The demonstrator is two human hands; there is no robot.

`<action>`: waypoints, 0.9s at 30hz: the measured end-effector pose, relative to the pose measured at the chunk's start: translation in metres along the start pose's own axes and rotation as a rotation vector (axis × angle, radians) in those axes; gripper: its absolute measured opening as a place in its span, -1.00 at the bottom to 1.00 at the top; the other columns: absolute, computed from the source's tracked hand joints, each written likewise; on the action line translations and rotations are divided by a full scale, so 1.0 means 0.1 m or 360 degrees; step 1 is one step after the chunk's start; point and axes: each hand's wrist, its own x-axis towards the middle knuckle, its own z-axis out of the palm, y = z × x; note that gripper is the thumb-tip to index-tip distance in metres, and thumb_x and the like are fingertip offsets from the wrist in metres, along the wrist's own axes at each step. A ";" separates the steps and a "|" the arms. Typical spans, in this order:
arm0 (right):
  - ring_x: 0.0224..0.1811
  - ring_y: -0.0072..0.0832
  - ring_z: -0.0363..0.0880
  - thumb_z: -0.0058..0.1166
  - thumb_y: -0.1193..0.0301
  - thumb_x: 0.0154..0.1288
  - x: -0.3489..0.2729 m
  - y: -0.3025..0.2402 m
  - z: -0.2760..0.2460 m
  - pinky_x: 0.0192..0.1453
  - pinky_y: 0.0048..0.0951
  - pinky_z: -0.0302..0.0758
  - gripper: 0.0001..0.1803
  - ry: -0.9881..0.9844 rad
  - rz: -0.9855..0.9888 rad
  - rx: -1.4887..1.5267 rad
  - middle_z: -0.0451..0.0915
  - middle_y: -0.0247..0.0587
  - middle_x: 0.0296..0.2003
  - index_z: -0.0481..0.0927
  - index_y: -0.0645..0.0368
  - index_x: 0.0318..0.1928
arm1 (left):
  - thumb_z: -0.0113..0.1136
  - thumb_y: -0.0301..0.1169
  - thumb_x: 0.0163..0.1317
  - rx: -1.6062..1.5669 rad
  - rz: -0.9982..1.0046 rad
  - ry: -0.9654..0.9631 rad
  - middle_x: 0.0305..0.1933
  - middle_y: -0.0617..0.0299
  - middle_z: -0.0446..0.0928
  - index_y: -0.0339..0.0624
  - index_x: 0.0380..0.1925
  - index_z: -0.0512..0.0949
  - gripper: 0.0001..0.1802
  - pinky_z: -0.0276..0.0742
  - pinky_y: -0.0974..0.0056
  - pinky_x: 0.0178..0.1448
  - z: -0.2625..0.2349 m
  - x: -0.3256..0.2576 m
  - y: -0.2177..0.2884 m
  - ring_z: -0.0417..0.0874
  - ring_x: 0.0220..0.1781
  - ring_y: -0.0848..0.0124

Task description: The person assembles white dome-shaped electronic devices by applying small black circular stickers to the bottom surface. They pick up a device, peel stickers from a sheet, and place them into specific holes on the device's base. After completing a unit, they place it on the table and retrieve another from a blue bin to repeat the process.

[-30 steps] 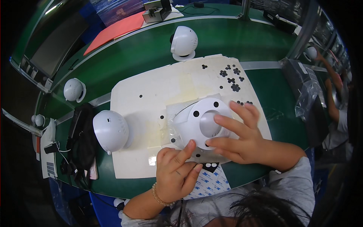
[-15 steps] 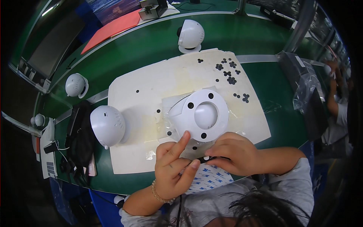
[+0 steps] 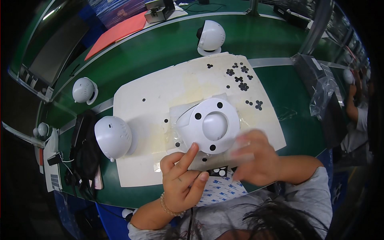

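Note:
A white dome-shaped camera [image 3: 185, 125] lies tipped over, its ring-shaped base [image 3: 233, 125] turned up. Three black round pads [image 3: 219, 105] sit on the ring, spaced around its central hole. Below it, my left hand [image 3: 181, 179] pinches the edge of a black pad sheet [image 3: 219, 172] between thumb and a finger; its index finger points up to the ring's lower left edge. White circles show on that sheet. My right hand [image 3: 256, 157] is beside the lower right of the ring, smeared by motion; whether it holds anything is not visible.
Loose black pads [image 3: 243, 86] lie scattered on a worn cream board [image 3: 136, 160]. Another white camera [image 3: 113, 137] stands on its left; two more, one at the far left [image 3: 84, 90] and one at the back [image 3: 212, 37], stand on the green surface. A dark box with clear plastic [image 3: 323, 96] is right.
My right hand has left the black sheet and moved up toward the ring. White circles on the sheet are now exposed. The two cameras on the far green surface have shifted slightly right.

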 end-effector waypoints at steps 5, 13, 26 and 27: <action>0.27 -0.08 0.01 0.02 0.38 0.16 0.05 0.24 -0.08 0.30 -0.16 -0.07 -0.89 0.0169 0.0727 0.0300 0.21 -0.02 0.17 0.52 0.12 -0.32 | 0.21 -0.43 -0.12 0.0135 0.0010 -0.0046 0.10 0.02 0.39 -0.19 -0.64 0.52 -0.91 0.14 0.27 -0.06 0.02 0.01 0.01 0.36 -0.18 0.25; 0.29 -0.08 -0.02 -0.01 0.38 0.20 0.08 0.28 -0.08 0.29 -0.16 -0.06 -0.88 0.0073 0.0724 0.0301 0.20 -0.04 0.18 0.51 0.15 -0.31 | 0.21 -0.43 -0.14 0.0138 -0.0010 -0.0065 0.12 0.04 0.38 -0.18 -0.62 0.52 -0.91 0.13 0.25 -0.09 0.02 0.01 0.02 0.36 -0.19 0.26; 0.20 -0.12 0.10 0.08 0.36 0.11 -0.11 0.45 -0.12 0.22 -0.14 0.02 -0.77 0.0018 0.0104 -0.0474 0.30 -0.08 0.09 0.51 0.13 -0.19 | 0.22 -0.42 -0.12 0.0215 -0.0039 -0.0090 0.10 0.08 0.40 -0.18 -0.61 0.54 -0.91 0.09 0.24 -0.12 0.02 0.02 0.02 0.37 -0.19 0.27; 0.18 -0.17 0.14 0.09 0.36 0.11 -0.13 0.45 -0.10 0.20 -0.18 0.06 -0.74 0.0110 0.0238 -0.0325 0.32 -0.10 0.06 0.49 0.14 -0.16 | 0.22 -0.42 -0.12 0.0217 -0.0035 -0.0089 0.10 0.08 0.40 -0.18 -0.61 0.54 -0.91 0.09 0.24 -0.12 0.02 0.02 0.02 0.37 -0.19 0.27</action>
